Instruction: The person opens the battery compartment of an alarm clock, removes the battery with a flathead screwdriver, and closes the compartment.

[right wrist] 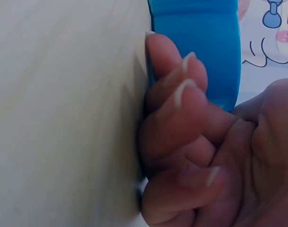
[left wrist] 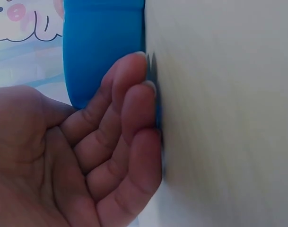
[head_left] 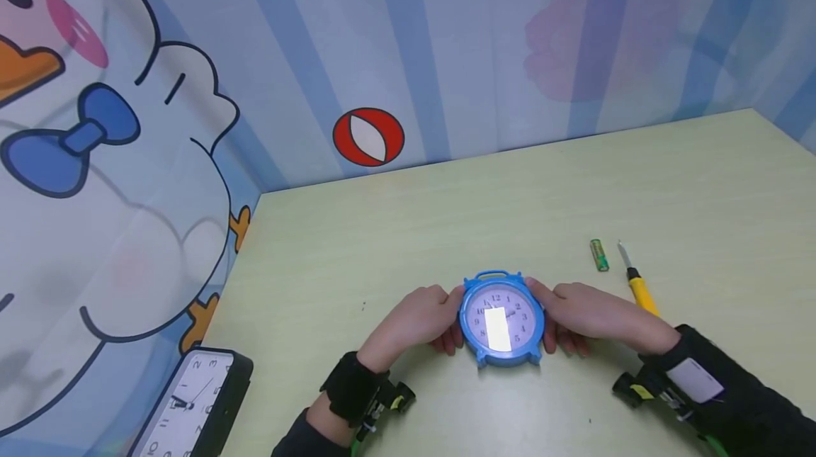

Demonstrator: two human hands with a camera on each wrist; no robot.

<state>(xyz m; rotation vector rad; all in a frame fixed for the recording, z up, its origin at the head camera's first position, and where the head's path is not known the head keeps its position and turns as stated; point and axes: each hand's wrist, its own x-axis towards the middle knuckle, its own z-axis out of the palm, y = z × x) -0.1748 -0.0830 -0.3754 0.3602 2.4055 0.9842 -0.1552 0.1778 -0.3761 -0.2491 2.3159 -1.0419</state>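
Note:
A round blue alarm clock [head_left: 472, 326] lies face up on the table, a bright glare patch across its dial. My left hand [head_left: 423, 315] grips its left side, with the thumb near the top edge. On the opposite side my right hand [head_left: 576, 312] holds it in the same way. Up close in the left wrist view, curled fingers [left wrist: 136, 111] reach low along the blue side wall [left wrist: 103, 47], next to the tabletop. The right wrist view has the bent fingers [right wrist: 174, 118] beside the clock's wall [right wrist: 200, 42]. The clock's back is hidden.
Beyond my right hand lie a green battery [head_left: 599, 255] and a screwdriver [head_left: 642, 295] with a yellow handle, partly behind the forearm. A black-framed clock [head_left: 239, 390] stands at the lower left. Printed blue panels [head_left: 472, 53] border the table's back and left.

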